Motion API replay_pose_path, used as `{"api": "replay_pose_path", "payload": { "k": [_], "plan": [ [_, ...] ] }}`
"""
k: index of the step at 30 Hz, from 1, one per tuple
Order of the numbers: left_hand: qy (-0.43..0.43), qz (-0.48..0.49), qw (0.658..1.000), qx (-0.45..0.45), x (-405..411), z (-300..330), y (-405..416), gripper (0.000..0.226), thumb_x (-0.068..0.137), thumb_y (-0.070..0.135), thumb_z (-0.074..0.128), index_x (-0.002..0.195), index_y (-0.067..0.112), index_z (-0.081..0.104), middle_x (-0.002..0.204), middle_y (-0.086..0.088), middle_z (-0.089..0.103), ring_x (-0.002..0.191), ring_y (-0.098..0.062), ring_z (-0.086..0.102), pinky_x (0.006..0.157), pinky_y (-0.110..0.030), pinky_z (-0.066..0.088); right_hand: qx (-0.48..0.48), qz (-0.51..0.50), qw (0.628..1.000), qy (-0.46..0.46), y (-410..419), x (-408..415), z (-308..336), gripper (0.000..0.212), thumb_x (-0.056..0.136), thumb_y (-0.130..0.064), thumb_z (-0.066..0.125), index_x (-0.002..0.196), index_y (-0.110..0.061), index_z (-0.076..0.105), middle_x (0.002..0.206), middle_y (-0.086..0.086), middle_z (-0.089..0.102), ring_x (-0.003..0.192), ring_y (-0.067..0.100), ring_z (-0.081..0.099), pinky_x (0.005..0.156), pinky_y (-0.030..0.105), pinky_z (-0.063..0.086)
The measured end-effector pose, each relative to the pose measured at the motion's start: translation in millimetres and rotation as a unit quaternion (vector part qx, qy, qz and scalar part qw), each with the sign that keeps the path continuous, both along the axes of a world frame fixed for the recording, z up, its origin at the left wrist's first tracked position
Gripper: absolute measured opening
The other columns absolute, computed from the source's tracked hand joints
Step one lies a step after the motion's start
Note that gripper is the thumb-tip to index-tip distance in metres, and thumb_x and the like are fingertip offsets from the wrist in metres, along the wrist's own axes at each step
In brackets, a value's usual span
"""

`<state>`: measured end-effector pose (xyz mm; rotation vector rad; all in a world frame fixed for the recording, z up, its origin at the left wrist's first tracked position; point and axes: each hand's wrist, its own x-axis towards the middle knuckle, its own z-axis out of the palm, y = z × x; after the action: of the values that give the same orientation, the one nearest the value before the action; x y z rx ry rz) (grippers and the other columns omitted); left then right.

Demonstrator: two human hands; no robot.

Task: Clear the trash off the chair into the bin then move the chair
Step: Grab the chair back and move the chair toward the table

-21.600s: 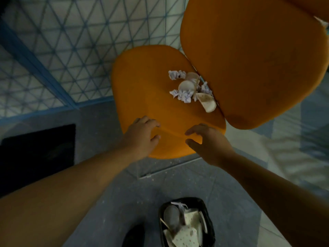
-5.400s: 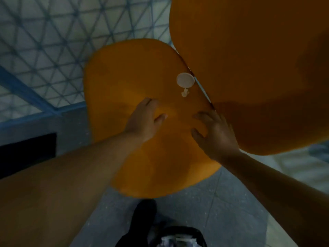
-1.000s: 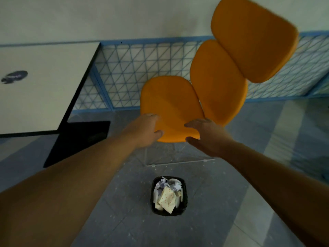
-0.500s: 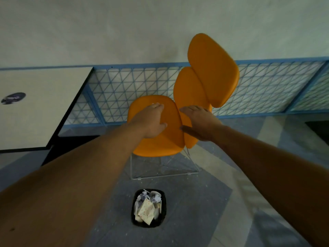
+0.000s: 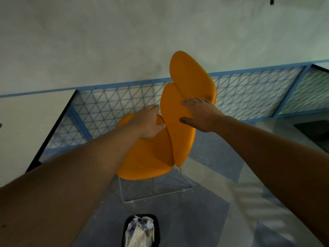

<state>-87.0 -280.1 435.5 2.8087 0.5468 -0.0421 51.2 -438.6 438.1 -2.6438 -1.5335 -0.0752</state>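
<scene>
The orange chair (image 5: 147,157) stands on a thin wire base on the floor, and I see no trash on its seat. Its two back pads rise toward the wall. My left hand (image 5: 146,123) lies with straight fingers on the seat, right against the left edge of the lower back pad (image 5: 176,132). On that pad's front my right hand (image 5: 200,115) rests flat, fingers spread. The black bin (image 5: 127,223) sits on the floor in front of the chair, filled with crumpled paper and cups.
A white table with a dark edge (image 5: 26,125) stands at the left. A blue mesh fence (image 5: 106,107) runs along the wall behind the chair. A dark mat (image 5: 313,129) lies on the floor at the right.
Both hands have moved from the seat's front edge up to the lower back pad. The chair now shows more side-on, and the bin sits lower in view.
</scene>
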Motion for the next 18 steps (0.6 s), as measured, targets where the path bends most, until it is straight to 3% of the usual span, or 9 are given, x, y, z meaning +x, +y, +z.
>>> {"api": "replay_pose_path", "payload": {
  "k": [9,18],
  "plan": [
    [-0.045,0.094,0.993,-0.051,110.9,4.1,-27.9,0.082,0.093,0.060,0.043,0.154,0.019,0.006,0.162,-0.005,0.012,0.148,-0.025,0.013,0.120,-0.041,0.018,-0.009,0.093,0.996,-0.009,0.4,132.5,11.8,0.069,0.092,-0.057,0.045,0.148,-0.024,0.023,0.155,0.004,0.028,0.142,0.027,0.022,0.117,0.045,0.014],
    [-0.051,0.140,0.988,-0.044,199.2,9.3,-28.1,0.079,0.093,0.065,0.033,0.154,0.020,0.008,0.164,-0.003,0.006,0.150,-0.022,0.004,0.122,-0.042,0.011,0.017,0.164,0.986,0.011,16.8,237.4,24.4,0.065,0.092,-0.055,0.045,0.147,-0.024,0.029,0.154,0.002,0.030,0.141,0.023,0.024,0.117,0.043,0.016]
  ]
}}
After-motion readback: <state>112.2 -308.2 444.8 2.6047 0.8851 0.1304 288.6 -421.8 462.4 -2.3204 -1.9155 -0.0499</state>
